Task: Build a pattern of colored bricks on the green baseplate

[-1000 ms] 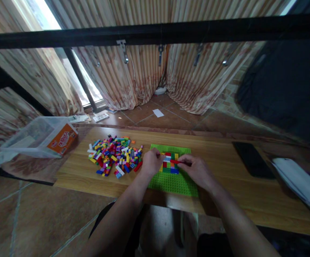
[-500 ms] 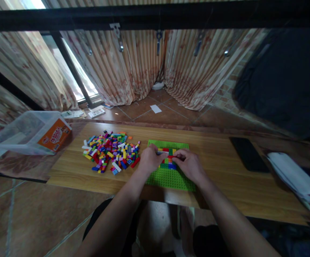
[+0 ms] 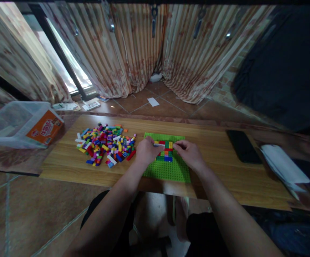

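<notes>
A green studded baseplate (image 3: 168, 175) lies on the wooden table, with a block of coloured toy bricks (image 3: 168, 154) built on its upper middle. My left hand (image 3: 145, 151) rests over the plate's left side, fingers curled and thumb reaching in. At its thumb and fingertip is a narrow white brick (image 3: 159, 145), partly hidden. Just right of the built bricks is my right hand (image 3: 189, 153), thumb and forefinger pinched together. Whatever sits in that pinch is too small to make out. Red, yellow, green, blue and orange bricks show between the hands.
Loose coloured bricks (image 3: 105, 144) are heaped left of the plate. A clear plastic bin (image 3: 18, 125) with an orange label stands beyond the table's left end. On the right lie a black phone-like slab (image 3: 243, 146) and a white packet (image 3: 284, 162).
The camera has tilted down, so everything sits higher in view. My right hand has drawn slightly right, off the built bricks, uncovering a red brick. My left hand stays in place.
</notes>
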Motion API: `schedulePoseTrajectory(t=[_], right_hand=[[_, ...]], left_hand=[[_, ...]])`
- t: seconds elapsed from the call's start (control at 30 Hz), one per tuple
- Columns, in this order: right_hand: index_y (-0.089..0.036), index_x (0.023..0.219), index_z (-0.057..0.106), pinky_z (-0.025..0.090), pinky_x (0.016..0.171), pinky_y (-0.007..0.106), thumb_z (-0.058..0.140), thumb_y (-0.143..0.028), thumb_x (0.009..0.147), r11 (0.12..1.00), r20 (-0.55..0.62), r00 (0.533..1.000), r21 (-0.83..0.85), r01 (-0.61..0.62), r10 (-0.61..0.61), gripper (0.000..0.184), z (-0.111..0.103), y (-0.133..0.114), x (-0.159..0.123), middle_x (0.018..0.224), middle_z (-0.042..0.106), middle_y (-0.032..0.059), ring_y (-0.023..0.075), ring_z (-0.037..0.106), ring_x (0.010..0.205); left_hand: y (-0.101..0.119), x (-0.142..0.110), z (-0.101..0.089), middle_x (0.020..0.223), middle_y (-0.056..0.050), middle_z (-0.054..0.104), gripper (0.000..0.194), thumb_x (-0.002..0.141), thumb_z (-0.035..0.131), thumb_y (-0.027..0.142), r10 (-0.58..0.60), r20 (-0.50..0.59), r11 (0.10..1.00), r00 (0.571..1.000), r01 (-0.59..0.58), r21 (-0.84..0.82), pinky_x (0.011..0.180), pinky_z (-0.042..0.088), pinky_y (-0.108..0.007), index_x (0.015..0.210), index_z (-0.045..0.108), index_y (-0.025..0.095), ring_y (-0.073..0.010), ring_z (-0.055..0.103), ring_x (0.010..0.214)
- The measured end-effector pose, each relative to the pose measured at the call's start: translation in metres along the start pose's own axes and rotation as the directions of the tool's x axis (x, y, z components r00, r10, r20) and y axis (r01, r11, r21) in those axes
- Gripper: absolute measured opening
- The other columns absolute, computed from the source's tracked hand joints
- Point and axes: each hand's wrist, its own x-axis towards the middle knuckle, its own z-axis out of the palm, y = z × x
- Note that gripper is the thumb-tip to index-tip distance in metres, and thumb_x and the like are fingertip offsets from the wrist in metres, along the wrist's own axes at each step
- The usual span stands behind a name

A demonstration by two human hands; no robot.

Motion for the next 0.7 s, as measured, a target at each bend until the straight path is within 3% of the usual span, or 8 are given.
schedulePoseTrajectory(t=[0.53,0.7], right_hand=[[-0.020,0.077,0.069,0.048,0.066,0.031,0.067,-0.036,0.073,0.995,-0.008,1.000,-0.102,0.014,-0.015,0.016,0.0076,-0.0013,0.0034,0.074,0.072,0.0033,0.0176,0.064,0.069],[-0.020,0.074,0.068,0.048,0.066,0.031,0.065,-0.034,0.074,0.990,-0.006,0.999,-0.136,0.030,-0.031,0.014,0.0094,-0.0037,0.0031,0.073,0.072,0.0032,0.0173,0.064,0.068]], left_hand=[[0.0024,-0.0017,0.0004,0.082,-0.007,0.071,0.042,0.070,0.072,0.050,-0.048,-0.005,0.999,0.999,0.048,-0.026,0.068,0.045,-0.028,0.094,0.065,0.016,-0.0218,0.066,0.080],[-0.0035,-0.0002,0.0036,0.083,-0.007,0.070,0.047,0.070,0.070,0.056,-0.036,-0.001,0.999,0.999,0.036,-0.038,0.065,0.043,-0.027,0.094,0.065,0.016,-0.0207,0.065,0.078]])
